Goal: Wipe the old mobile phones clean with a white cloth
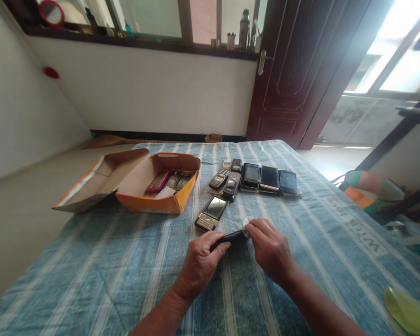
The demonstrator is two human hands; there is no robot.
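My left hand [201, 256] is closed round one end of a dark mobile phone [233, 236], held edge-on above the cloth. At the phone's other end my right hand [270, 247] pinches a small whitish wipe or tissue [246, 226] against it. Just beyond my left hand lies a black and gold keypad phone [213, 213]. Farther back, several old keypad phones [232, 185] are grouped together. To their right sit stacks of touchscreen phones, among them a black one [251, 174], one with a pale frame [269, 178] and a bluish-screened one [288, 182].
An orange cardboard box [150, 204] stands open on the left, its lid [101, 179] folded outward. Inside are a pink phone [157, 182] and other phones. Striped blue cloth [126, 280] covers the table. A yellow-green object [408, 310] lies at the right edge.
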